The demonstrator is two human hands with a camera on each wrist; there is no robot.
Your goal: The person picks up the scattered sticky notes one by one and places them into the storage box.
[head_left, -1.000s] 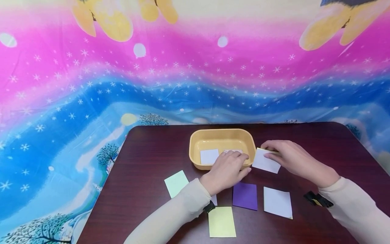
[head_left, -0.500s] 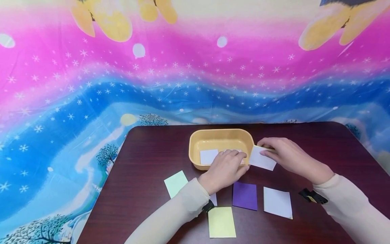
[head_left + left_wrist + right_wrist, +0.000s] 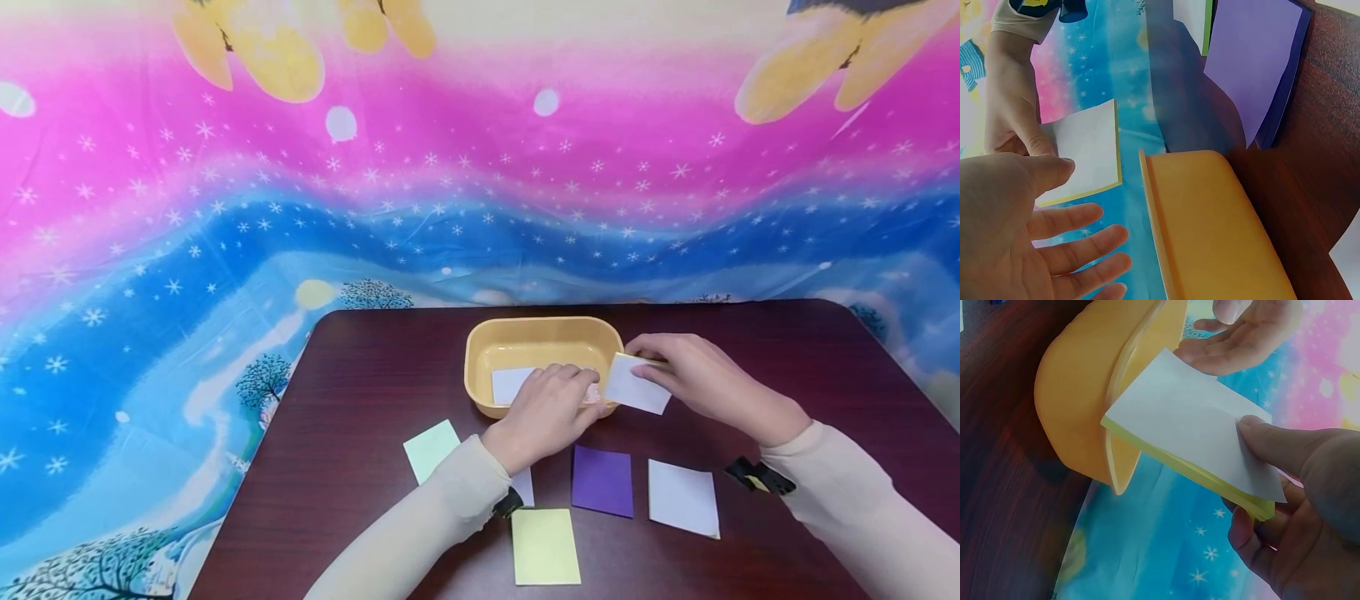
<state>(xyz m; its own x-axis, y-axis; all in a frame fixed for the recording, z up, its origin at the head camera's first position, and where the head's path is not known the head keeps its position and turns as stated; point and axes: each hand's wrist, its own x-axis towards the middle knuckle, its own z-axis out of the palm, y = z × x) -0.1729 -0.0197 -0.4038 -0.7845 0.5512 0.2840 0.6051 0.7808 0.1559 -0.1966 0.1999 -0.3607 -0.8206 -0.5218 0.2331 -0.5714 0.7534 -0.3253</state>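
Observation:
My right hand point(image 3: 701, 383) pinches a sticky note pad point(image 3: 1191, 428) by one end, thumb on its white top sheet and fingers beneath. The pad has yellow edges, and its far end overlaps the right rim of the yellow plastic tub point(image 3: 540, 335) in the head view. Over the tub's front edge reaches my left hand point(image 3: 542, 417), its fingers spread and holding nothing in the left wrist view. Inside the tub lie a white pad point(image 3: 510, 386) and a pinkish patterned piece point(image 3: 592, 395), both partly hidden by that hand.
On the dark wooden table point(image 3: 360, 400), nearer me, lie a purple pad point(image 3: 603, 482), a white pad point(image 3: 683, 497), a pale yellow pad point(image 3: 546, 547) and a mint green pad point(image 3: 432, 450). Another pale pad point(image 3: 523, 487) shows beside the left sleeve. A printed cloth point(image 3: 450, 167) hangs behind.
My right hand has carried the sticky note pad left, up to the tub's right rim. The left hand has shifted slightly left, uncovering more of the pinkish piece.

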